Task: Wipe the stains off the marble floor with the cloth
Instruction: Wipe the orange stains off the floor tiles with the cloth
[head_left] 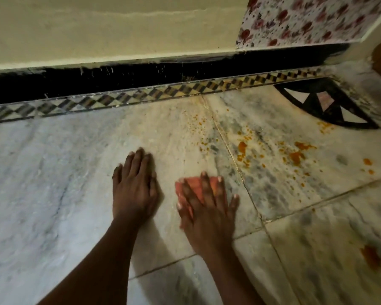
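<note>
1. The right hand (207, 208) presses a pink cloth (193, 189) flat on the marble floor (53, 172), fingers spread.
2. Orange stains (295, 154) lie beyond the cloth, up and to its right.
3. The left hand (133, 186) rests flat and empty left of the cloth, farther from them.

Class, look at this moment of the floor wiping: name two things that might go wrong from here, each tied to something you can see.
1. The small orange cloth under the flat right hand may smear the orange stains across the marble floor rather than lift them.
2. The left hand bears flat on the marble; if that marble gets wet, it might slip.
</note>
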`<state>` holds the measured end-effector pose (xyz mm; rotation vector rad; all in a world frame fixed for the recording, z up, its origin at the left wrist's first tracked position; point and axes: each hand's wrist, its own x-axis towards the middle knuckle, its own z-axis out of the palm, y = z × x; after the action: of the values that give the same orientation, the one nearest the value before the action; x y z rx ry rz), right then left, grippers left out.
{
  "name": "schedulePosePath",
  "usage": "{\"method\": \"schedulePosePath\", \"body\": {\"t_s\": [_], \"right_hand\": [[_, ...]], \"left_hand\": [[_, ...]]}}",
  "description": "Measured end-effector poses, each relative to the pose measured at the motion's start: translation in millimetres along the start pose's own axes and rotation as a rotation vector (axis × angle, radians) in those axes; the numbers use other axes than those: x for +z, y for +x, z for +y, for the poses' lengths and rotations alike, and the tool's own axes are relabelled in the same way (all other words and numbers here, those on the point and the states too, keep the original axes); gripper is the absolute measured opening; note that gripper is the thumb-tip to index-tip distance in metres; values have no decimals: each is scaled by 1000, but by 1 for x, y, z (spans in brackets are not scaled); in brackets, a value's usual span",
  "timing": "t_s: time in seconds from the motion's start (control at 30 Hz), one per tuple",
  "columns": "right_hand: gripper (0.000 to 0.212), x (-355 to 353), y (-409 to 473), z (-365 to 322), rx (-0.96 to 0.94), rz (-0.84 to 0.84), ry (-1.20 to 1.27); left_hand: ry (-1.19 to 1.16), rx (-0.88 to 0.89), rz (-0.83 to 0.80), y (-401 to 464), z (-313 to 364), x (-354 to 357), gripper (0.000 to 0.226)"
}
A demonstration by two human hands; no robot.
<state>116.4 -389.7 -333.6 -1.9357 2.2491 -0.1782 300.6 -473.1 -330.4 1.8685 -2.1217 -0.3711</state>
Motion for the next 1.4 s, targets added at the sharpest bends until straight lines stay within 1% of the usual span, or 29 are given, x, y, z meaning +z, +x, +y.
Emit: {"method": "schedulePosePath", "body": {"t_s": [0.03,0.07,0.1,0.17,0.2,0.23,0.27,0.3,0.33,0.4,0.43,0.47,0.5,0.57,0.67,0.7,0.73,0.77,0.83,0.9,0.93,0.97,1.0,1.03,1.13,1.2,1.23,1.27,1.4], "right_hand": [[57,-1,-18,13,6,-12,-22],[57,-2,-26,29,90,-8,-28],[57,-5,-23,43,233,13,-10],[62,-10,16,58,489,58,14],[64,-11,44,55,580,38,44],[66,-11,73,46,621,10,82],[66,-11,97,33,601,-9,107],[66,-10,112,19,531,-25,106],[66,-7,116,5,413,-20,90],[63,0,89,-13,152,-5,32],[61,0,62,-14,47,5,7],[60,1,35,-8,-12,16,-10],[60,0,12,4,-12,8,-20],[60,-6,0,32,144,-3,-39],[67,-12,54,47,476,-1,7],[67,-13,82,43,553,1,59],[67,-16,107,34,582,-8,110],[67,-16,125,23,559,-28,130],[66,-12,132,7,389,-54,90],[64,-9,104,4,155,-49,16],[64,-9,84,8,63,-48,-14],[64,-8,66,17,19,-54,-27],[64,-9,51,26,35,-60,-34],[64,-10,44,34,116,-52,-30],[63,-15,69,39,506,10,59],[65,-15,109,21,659,-6,130],[66,-15,128,10,656,-16,140],[67,-13,141,1,607,-30,130],[68,-5,137,-16,245,-47,35]], "left_hand": [[-4,-2,-3,1,0,0,68],[-5,-5,-2,1,0,1,68],[0,-10,0,1,1,1,67],[12,-19,3,1,0,2,67],[18,-14,4,2,-1,3,67],[21,-12,4,2,-1,4,66],[20,-11,6,2,-1,4,66],[20,-10,6,3,0,4,66],[23,-14,4,2,0,4,66],[38,-24,2,2,0,3,66],[47,-26,4,2,0,3,66],[49,-29,6,2,0,3,66],[47,-33,8,1,1,3,66],[43,-42,11,2,2,4,66],[32,-43,17,3,2,5,66],[28,-42,23,4,3,6,66],[28,-45,26,4,3,6,66],[30,-49,27,4,3,6,66],[38,-49,17,3,2,6,66],[40,-48,6,3,2,6,66],[40,-47,4,3,1,6,66],[39,-46,3,4,2,6,66],[37,-47,6,5,2,5,66],[32,-50,8,5,2,5,66],[24,-50,6,4,1,5,66],[38,-42,-1,4,0,5,67],[43,-41,-7,4,0,5,67],[51,-39,-14,4,0,5,67],[63,-42,-22,6,0,5,68]]}}
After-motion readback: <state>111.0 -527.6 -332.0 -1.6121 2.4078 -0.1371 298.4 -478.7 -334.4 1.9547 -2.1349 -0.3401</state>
